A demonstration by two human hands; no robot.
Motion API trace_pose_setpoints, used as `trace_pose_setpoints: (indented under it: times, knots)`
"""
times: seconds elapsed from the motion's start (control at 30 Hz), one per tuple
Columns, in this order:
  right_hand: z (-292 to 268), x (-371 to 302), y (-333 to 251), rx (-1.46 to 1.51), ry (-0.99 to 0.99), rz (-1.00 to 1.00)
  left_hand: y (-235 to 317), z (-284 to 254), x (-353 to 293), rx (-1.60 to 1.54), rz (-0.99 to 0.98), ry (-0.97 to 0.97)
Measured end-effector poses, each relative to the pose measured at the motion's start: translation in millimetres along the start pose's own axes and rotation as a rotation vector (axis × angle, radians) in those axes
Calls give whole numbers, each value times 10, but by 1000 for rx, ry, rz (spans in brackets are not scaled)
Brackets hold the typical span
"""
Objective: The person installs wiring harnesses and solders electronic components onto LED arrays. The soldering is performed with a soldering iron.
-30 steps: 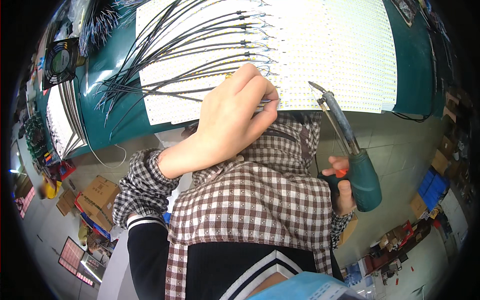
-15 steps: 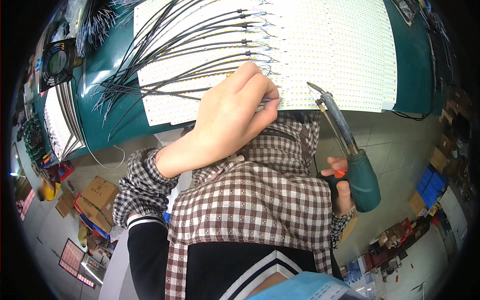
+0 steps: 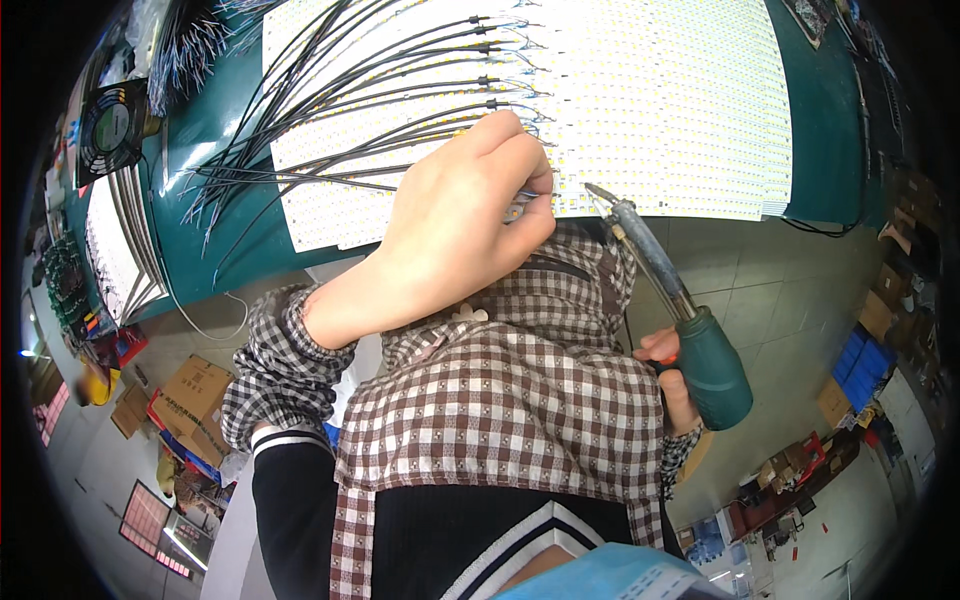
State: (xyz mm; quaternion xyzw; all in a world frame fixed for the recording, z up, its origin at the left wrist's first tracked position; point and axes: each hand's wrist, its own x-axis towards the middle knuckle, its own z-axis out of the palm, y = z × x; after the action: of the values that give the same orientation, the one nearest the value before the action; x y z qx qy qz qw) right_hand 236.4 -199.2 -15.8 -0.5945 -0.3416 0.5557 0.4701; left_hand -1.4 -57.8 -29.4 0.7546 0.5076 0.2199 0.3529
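At the far left, a black square fan with a round grille [image 3: 110, 130] stands on the glossy green tabletop [image 3: 215, 115]. Below it is a curved stack of thin white boards [image 3: 125, 240], and lower still, a brown cardboard box [image 3: 192, 405] is on the floor side. Thin black cables with bared ends [image 3: 250, 172] fan rightward across the wide white sheet of boards dotted with yellow [image 3: 670, 110], which lies on the tabletop. The bare left hand [image 3: 455, 205] lies over the sheet's near edge, thumb and forefinger drawn narrowly together; I cannot tell what is between them. Just right of those fingertips, the soldering iron with a dark-green pistol handle [image 3: 705, 345] points its tip up-left over the sheet; contact is unclear. The bare right hand [image 3: 680, 398] is wrapped around its handle, partly hidden. Farther right are blue bins [image 3: 862, 370].
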Motion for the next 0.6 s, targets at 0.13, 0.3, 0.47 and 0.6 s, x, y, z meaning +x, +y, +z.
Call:
trace_pose_setpoints:
  times: [0.13,0.3,0.47,0.6]
  knots:
    - [-90,8,155,-32,-93,-74,7,15,-42,22,-29,-8]
    - [-44,11,68,-51,-97,-36,0,-5,-14,-17,-4,-11]
    - [-44,39,68,-103,-115,-89,7,8,-24,22,10,10]
    - [-71,60,41,-209,-167,-89,5,-11,-9,8,4,-9]
